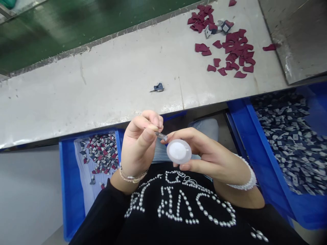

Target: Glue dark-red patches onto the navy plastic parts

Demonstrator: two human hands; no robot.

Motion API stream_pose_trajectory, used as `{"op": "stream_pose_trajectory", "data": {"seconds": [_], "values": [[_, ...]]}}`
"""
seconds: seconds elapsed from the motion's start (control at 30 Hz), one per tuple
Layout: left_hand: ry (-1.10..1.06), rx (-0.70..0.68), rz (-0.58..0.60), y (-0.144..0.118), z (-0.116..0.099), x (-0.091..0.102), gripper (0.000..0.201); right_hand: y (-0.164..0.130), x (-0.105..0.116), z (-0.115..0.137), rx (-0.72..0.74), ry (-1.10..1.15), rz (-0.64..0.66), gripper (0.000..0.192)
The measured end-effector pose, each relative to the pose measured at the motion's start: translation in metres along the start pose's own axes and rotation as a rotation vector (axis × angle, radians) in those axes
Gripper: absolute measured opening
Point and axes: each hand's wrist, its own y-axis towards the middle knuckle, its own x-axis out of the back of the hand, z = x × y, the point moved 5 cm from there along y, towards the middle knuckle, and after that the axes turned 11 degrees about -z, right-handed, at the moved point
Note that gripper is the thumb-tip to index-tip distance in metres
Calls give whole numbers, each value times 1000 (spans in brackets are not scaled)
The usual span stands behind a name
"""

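Left blue bin (pixel 66 190), holding mixed grey and maroon pieces, sits below the grey worktable (pixel 102 85). Left hand (pixel 139 143), fingers pinched, grasps a small clear pin-like piece (pixel 161 136) whose tip meets the white round cap (pixel 178 151). Right hand (pixel 209 154) grips that cap between thumb and fingers, above the lap. A lone grey clip (pixel 158 87) and a maroon scrap pile (pixel 230 44) lie on the table; the right blue bin (pixel 255 143) holds grey pieces.
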Motion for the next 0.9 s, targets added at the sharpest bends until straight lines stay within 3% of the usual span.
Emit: {"op": "stream_pose_trajectory", "data": {"seconds": [0.23,0.43,0.63,0.9], "values": [[26,-25,-32,6,-3,5,44,7,14,6,59,-91,-108,34],[15,-60,-105,15,-1,24,43,21,47,-2,25,-262,-287,41],[-59,-40,-101,29,5,39,39,58,85,-23,-52,-425,-388,51],[-52,75,-145,48,16,48,45,104,120,-34,11,-696,-551,36]]}}
